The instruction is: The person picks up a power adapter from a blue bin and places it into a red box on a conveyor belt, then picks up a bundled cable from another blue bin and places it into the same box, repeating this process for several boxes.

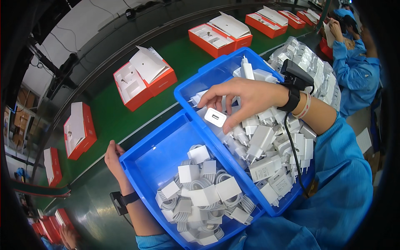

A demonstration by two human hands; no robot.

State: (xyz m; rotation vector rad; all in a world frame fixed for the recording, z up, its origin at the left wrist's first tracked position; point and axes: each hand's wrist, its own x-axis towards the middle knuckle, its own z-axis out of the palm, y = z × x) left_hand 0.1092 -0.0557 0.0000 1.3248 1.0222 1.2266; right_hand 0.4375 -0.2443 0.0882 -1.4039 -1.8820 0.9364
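Note:
My right hand (pixel 246 100) is closed on a white USB charger (pixel 215 117), its port end facing up, above the right blue bin (pixel 183 91). Below it lie many loose white plug chargers (pixel 261 139), heaped at odd angles. To the left, a second blue bin (pixel 139 156) holds coiled white cables (pixel 204 183) with paper wraps around them. Beside that bin's far left corner is my left hand (pixel 112 155), partly hidden behind the wall. Its visible fingers are apart, with nothing seen in them.
Red boxes with raised white lids, such as one box (pixel 133 93), stand along the green conveyor belt (pixel 104 118). Clear-wrapped chargers (pixel 310 62) lie beyond the right bin. Co-workers in blue (pixel 360 75) sit at far right; another person's hand (pixel 68 237) shows lower left.

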